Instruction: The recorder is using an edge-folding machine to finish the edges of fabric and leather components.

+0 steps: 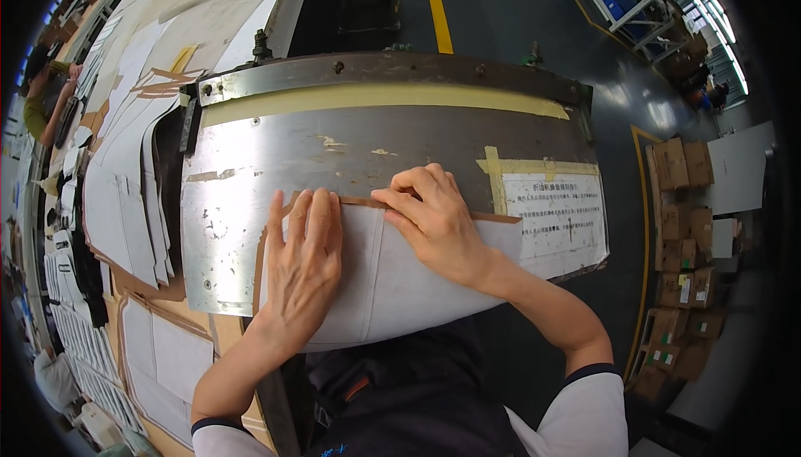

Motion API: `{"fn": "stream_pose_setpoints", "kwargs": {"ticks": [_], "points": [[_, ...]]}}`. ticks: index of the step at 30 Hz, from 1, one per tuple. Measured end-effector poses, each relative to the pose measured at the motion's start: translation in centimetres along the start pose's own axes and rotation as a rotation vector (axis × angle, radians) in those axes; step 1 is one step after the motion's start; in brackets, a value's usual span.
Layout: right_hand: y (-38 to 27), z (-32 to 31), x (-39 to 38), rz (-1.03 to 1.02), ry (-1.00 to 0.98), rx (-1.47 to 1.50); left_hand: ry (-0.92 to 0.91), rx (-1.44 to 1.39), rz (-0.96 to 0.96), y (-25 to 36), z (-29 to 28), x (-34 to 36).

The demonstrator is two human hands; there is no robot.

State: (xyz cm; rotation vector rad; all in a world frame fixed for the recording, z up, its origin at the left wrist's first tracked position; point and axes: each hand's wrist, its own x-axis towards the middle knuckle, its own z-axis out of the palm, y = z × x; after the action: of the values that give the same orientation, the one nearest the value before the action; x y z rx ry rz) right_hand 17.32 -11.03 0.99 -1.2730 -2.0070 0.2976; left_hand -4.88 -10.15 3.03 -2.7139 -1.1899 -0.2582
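"How is the white, brown-edged flat panel held?"

"It is laid over the grey metal desk's front, pressed by the straightened left grip, its edge seemingly pinched in the right grip. Even pressure is probably best kept along it."

"Counted?"

"One panel, two grips."

Left hand on white panel
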Motion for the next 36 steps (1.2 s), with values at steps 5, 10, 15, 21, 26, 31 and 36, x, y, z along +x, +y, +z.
{"fn": "stream_pose_setpoints", "kwargs": {"ticks": [5, 10, 15, 21, 26, 31, 36], "points": [[0.3, 0.3, -0.3, -0.033, 0.018, -0.001, 0.002, -0.049, 0.003, 0.6, -0.5, 0.7], [-0.7, 0.2, 0.5, 0.024, 0.012, 0.029, 0.039, -0.063, -0.004, 0.5, -0.1, 0.5], [-0.8, 1.6, 2.1, 0.050, -0.010, -0.048, 0.058, -0.122, -0.040, 0.3, 0.3, -0.1], [0.0, 1.5, 2.3, -0.221, -0.031, -0.313, 0.027, -0.068, 0.023, 0.3, 0.2, -0.6], [0.0, 0.6, 3.2, -0.407, -0.137, -0.494, -0.001, -0.033, 0.015, 0.3, 0.1, -0.6], [0.7, 1.0, 2.4, -0.326, -0.047, -0.315, 0.008, -0.112, 0.022, 0.1, 0.0, -0.5], [0.8, 2.0, 1.7, -0.287, 0.083, -0.244, 0.029, -0.141, -0.036, -0.3, 0.4, -0.2]]}}
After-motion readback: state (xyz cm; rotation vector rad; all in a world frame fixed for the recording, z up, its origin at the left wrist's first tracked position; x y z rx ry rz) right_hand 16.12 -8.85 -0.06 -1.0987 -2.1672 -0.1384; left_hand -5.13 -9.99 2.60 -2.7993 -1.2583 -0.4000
